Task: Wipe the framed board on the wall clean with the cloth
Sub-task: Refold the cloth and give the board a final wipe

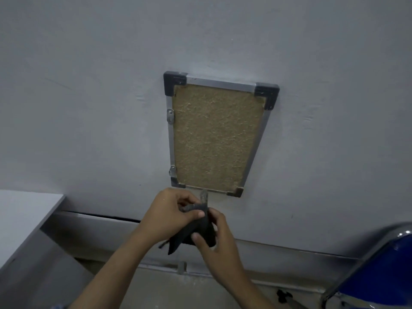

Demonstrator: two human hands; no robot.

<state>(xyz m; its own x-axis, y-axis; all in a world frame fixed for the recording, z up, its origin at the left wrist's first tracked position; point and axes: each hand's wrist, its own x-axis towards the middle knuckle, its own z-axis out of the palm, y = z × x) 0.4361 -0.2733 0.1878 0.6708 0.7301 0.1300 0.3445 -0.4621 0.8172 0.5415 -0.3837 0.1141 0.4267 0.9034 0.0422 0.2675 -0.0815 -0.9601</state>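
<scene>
Nearest, the right hand point(214, 239) and left hand point(171, 212) both grip a dark cloth point(196, 230), fingers curled round its bunched folds, just below the cork board point(214, 134); the board hangs in its metal frame on the grey wall point(89, 85) behind.

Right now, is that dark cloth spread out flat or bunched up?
Bunched up. The cloth hangs crumpled between the left hand and right hand, both pinching it below the board, not touching it.

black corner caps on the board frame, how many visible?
4: top-left corner cap, top-right corner cap, bottom-left corner cap, bottom-right corner cap. None hidden.
</scene>
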